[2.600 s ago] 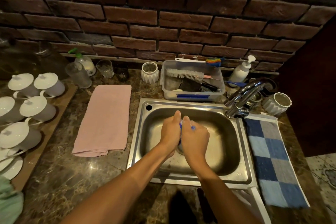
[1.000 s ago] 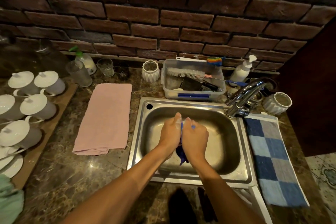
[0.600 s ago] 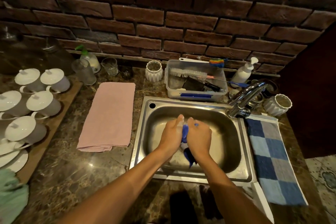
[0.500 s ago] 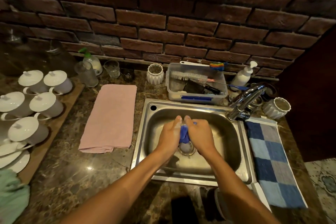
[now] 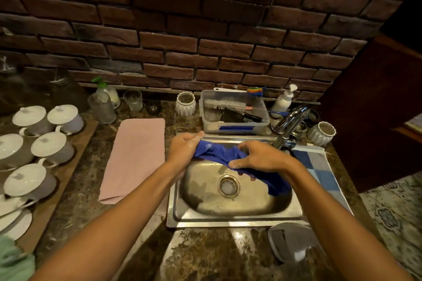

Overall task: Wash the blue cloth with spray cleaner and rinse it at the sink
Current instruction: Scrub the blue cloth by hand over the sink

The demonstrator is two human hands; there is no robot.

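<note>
The blue cloth [image 5: 219, 153] is stretched out above the steel sink [image 5: 233, 219], wet and soapy-looking, with one end hanging down at the right [image 5: 277, 186]. My left hand [image 5: 182, 148] grips its left end at the sink's back left corner. My right hand [image 5: 258, 157] holds the cloth further right, fingers curled into the fabric. The chrome tap [image 5: 290, 123] stands at the sink's back right; no water runs from it. A spray bottle with a green top [image 5: 107, 91] stands at the back left by the wall.
A pink towel [image 5: 134, 157] lies left of the sink, a blue checked towel [image 5: 319, 166] right of it. White lidded cups [image 5: 48, 146] fill a board at far left. A plastic tub with brushes [image 5: 233, 112], a pump bottle [image 5: 284, 100] and glasses line the brick wall.
My hands were pressed together wringing the bunched cloth over the drain; now they have moved apart and up, spreading the cloth between them. The view has tilted up slightly.
</note>
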